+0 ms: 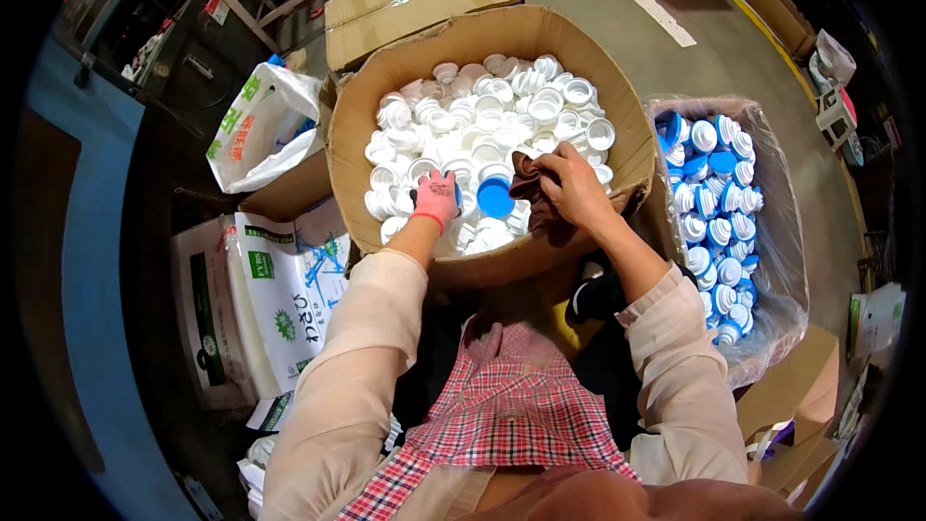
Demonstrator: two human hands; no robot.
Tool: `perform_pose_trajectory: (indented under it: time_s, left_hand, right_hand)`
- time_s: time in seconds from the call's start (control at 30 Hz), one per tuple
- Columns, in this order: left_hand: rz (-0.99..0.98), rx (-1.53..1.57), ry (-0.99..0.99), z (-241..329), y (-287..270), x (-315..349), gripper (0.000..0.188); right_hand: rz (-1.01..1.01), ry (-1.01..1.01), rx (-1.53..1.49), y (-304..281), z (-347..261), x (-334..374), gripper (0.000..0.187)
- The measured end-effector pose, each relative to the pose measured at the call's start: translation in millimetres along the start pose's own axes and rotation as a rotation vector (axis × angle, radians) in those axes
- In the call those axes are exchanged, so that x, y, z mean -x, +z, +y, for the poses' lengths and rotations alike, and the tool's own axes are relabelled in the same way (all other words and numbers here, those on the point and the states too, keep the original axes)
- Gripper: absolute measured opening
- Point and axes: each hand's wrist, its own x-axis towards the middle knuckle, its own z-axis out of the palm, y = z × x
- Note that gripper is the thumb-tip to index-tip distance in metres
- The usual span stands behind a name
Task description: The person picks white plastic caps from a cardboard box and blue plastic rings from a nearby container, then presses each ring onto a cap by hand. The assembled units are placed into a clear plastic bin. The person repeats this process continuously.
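Note:
A large cardboard box [362, 150] in front of me is filled with white plastic caps [487, 123]. My left hand [439, 197], in a pink glove, is over the near left part of the pile with its fingers curled down. Whether a cap is in those fingers is hidden. Just right of it, a round blue lid [495, 197] rests face up on the white caps. My bare right hand [574, 183] is closed on a brown cloth [540, 207] that hangs by the box's near right rim, beside the blue lid.
At right stands a plastic-lined box [772, 260] of blue-and-white caps [719, 203]. A white plastic bag [265, 130] and printed white sacks [289, 299] are at left. Behind the big box lies a closed carton [420, 0]; another open carton [796, 405] sits at lower right.

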Motion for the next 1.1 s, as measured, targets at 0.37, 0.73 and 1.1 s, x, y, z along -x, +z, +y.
perform_pose_trajectory:
  time_s: [0.37, 0.73, 1.1]
  left_hand:
    - [0.208, 1.38, 0.757, 65, -104, 51, 0.043]
    - [0.318, 1.275, 0.741, 75, -125, 73, 0.028]
    - [0.227, 2.096, 0.555, 33, -114, 51, 0.047]
  right_hand:
    - [0.213, -0.207, -0.319, 11, -12, 0, 0.036]
    - [0.363, -0.47, 0.109, 0, -41, 5, 0.023]
    - [-0.117, -0.089, 0.123, 34, -1, -4, 0.021]
